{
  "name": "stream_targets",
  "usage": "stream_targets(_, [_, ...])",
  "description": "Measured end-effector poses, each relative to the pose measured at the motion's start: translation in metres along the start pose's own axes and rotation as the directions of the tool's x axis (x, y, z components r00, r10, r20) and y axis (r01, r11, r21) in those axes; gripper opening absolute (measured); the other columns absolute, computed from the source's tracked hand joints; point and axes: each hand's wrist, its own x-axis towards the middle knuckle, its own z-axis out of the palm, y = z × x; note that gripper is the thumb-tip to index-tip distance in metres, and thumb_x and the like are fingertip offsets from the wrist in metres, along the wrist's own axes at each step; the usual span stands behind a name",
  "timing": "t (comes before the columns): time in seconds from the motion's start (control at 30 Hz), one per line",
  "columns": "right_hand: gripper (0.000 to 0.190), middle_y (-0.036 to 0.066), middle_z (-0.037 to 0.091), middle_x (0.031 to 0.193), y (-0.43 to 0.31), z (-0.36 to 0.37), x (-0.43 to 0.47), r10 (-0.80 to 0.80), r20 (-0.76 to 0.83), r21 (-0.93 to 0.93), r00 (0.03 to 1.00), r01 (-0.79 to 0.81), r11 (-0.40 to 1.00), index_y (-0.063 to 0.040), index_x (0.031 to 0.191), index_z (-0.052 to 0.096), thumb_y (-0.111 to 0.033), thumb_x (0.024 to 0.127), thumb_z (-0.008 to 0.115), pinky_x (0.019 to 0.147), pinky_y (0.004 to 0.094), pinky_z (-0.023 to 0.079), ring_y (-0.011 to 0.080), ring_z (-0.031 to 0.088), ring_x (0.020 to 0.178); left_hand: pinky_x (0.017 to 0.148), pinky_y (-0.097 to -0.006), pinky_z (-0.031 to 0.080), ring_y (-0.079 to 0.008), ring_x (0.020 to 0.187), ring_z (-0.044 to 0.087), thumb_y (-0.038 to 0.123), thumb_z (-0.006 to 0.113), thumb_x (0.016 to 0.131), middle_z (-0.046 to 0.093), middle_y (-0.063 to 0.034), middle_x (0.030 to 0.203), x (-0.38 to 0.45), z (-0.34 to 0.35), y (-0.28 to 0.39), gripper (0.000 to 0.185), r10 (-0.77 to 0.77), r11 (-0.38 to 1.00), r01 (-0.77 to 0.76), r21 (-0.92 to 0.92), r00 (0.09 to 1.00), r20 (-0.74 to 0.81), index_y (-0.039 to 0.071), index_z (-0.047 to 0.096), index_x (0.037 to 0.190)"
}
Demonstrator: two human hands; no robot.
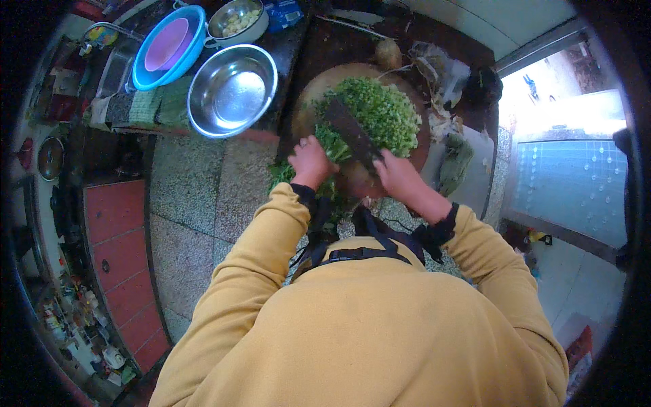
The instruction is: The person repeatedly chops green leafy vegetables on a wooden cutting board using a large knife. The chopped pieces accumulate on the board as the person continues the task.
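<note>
My right hand [399,175] grips the handle of a dark cleaver [351,129], whose broad blade lies across the greens over a round wooden chopping board [307,109]. A large heap of chopped green vegetable [389,109] covers the board's far and right parts. My left hand [311,160] presses on a bunch of uncut leafy greens [330,142], to the left of the blade. More leaves [282,175] from the bunch hang past the board's near left edge. My left palm and the blade's cutting edge are hidden.
Left of the board, a shiny metal basin [231,91] stands at the counter's edge. Behind it are a blue basin [140,71] holding a pink bowl [168,43], and a pot [254,30] with pale pieces. A brown round vegetable [388,53] and crumpled plastic bags [447,71] lie beyond the board.
</note>
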Motion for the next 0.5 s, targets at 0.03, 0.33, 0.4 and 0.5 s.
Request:
stream_targets(0.03, [0.024,0.024,0.056,0.067,-0.002,-0.003,-0.007,0.020,0.033,-0.038,0.999,-0.019,0.999,0.000,0.094,0.044,-0.022,0.086,0.045,0.059,0.0507,0.042,0.0423,0.055,0.065,0.086,-0.0467,0.039,-0.0287,0.114,0.041,0.039,0.078,0.055,0.042,-0.0112,0.122,0.000,-0.001,0.000,0.086,0.002,1.000,-0.002,0.001,1.000,0.006,0.003,0.035,0.120])
stream_targets(0.33, [0.022,0.024,0.056,0.064,-0.003,0.026,0.008,0.089,0.105,-0.110,0.990,-0.078,0.991,0.002,0.084,0.045,-0.020,0.085,0.045,0.056,0.0509,0.043,0.0423,0.055,0.061,0.082,-0.0480,0.040,-0.0278,0.109,0.043,0.035,0.077,0.055,0.044,-0.0106,0.115,0.005,0.012,-0.003,0.082,0.066,0.997,-0.063,0.046,0.996,-0.060,0.003,0.036,0.119])
stream_targets(0.4, [0.022,0.023,0.057,0.064,-0.008,0.050,0.028,0.126,0.032,-0.108,0.992,-0.122,0.987,0.002,0.085,0.046,-0.020,0.085,0.045,0.057,0.0505,0.044,0.0419,0.056,0.062,0.080,-0.0505,0.041,-0.0298,0.108,0.045,0.035,0.078,0.052,0.045,-0.0121,0.115,0.009,0.015,-0.005,0.084,0.078,0.996,-0.074,0.047,0.994,-0.081,0.002,0.036,0.116])
stream_targets(0.5, [0.023,0.023,0.058,0.066,-0.007,0.069,0.050,0.137,-0.026,-0.099,0.990,-0.139,0.985,0.002,0.087,0.046,-0.021,0.086,0.044,0.058,0.0495,0.045,0.0412,0.057,0.063,0.082,-0.0500,0.040,-0.0296,0.110,0.044,0.036,0.077,0.054,0.045,-0.0117,0.116,0.009,0.012,-0.007,0.082,0.071,0.997,-0.069,0.033,0.995,-0.064,0.002,0.036,0.117])
